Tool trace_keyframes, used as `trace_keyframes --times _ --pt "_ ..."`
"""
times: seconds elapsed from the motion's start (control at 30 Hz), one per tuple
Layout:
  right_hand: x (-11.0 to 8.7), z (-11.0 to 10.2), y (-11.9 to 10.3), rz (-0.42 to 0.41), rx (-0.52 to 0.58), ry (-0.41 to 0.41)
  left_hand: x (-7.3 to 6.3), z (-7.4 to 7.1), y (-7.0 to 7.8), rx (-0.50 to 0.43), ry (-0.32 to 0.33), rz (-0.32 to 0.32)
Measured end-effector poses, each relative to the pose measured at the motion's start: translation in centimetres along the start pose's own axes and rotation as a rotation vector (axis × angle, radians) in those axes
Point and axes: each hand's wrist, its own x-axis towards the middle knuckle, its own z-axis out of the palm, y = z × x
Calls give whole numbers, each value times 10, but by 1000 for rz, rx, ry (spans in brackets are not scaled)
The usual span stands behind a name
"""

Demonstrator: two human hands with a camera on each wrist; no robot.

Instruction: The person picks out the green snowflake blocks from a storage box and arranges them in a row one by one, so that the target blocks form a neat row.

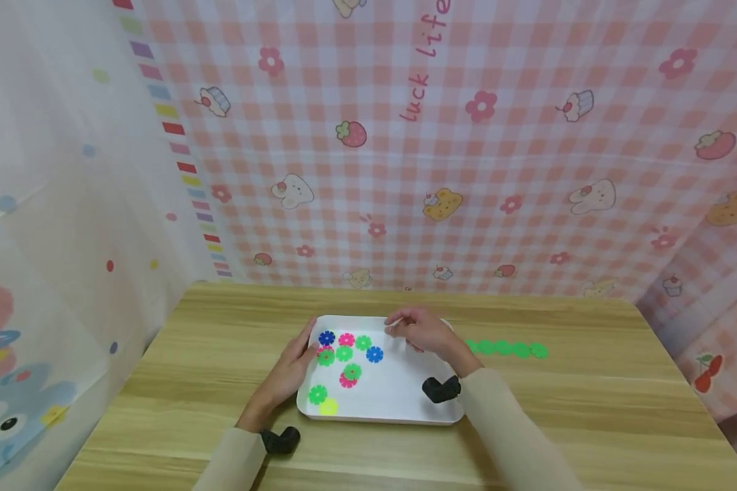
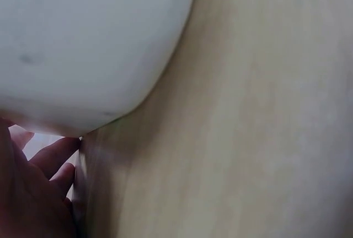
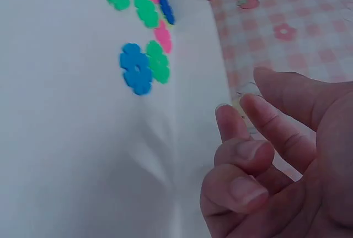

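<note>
A shallow white tray lies on the table with several flower-shaped plastic discs in its left half: green, pink, dark blue, lighter blue and yellow. At the tray's left side my left hand grips the rim, thumb toward the inside; in the left wrist view its fingers reach along the outer wall. My right hand hovers above the tray's back right part. Nothing shows between its loosely bent fingers, and the lighter blue disc lies apart from them.
A row of several green discs extends rightward on the wooden table from behind the right wrist. Black wrist mounts sit on both arms. A pink checked curtain hangs behind the table, a white one at the left.
</note>
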Motion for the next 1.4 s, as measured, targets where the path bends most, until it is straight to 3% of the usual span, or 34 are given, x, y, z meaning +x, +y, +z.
trace_keyframes --times 0.23,0.47,0.73,0.93,1.13,1.4 --pt "16 24 11 14 -97 -14 1 2 1 7 3 9" --pt "27 41 21 -13 -187 43 2 4 1 23 1 19" --pt "29 54 26 -49 -185 104 1 3 -2 47 -6 -10" --pt "31 62 27 -30 -234 145 1 1 -2 57 -4 -10" --pt "28 64 23 16 -220 158 1 1 -2 52 -12 3" --pt "27 61 21 7 -187 139 2 1 -3 58 1 -7"
